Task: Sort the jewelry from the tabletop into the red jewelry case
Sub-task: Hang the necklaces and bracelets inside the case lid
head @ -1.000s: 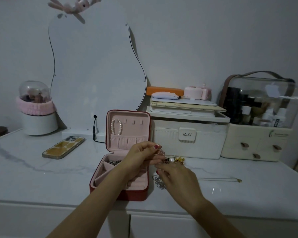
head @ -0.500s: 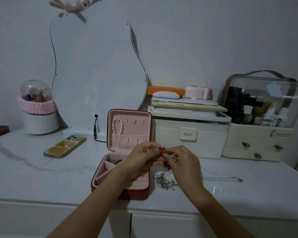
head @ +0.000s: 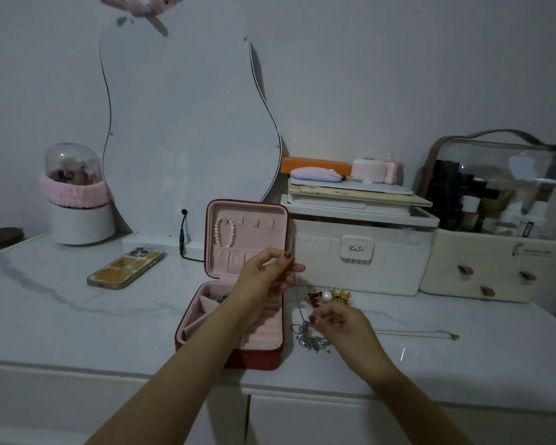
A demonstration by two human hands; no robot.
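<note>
Thin chain (head: 297, 297) strung btwn your hands just right of open red jewelry case (head: 257, 358), your left hand (head: 264, 277) pinching its top end above case, your right hand (head: 341, 322) pinching lower part over silver jewelry pile (head: 312, 340) on tabletop (head: 77, 316), pearl strand (head: 224, 232) hung in lid, phone (head: 126, 268) to left.

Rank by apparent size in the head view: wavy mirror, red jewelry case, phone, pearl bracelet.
1. Tall wavy-edged mirror
2. Open red jewelry case with pink lining
3. Phone in a yellow-patterned case, though it lies farther back
4. White pearl bracelet hanging in the lid
</note>
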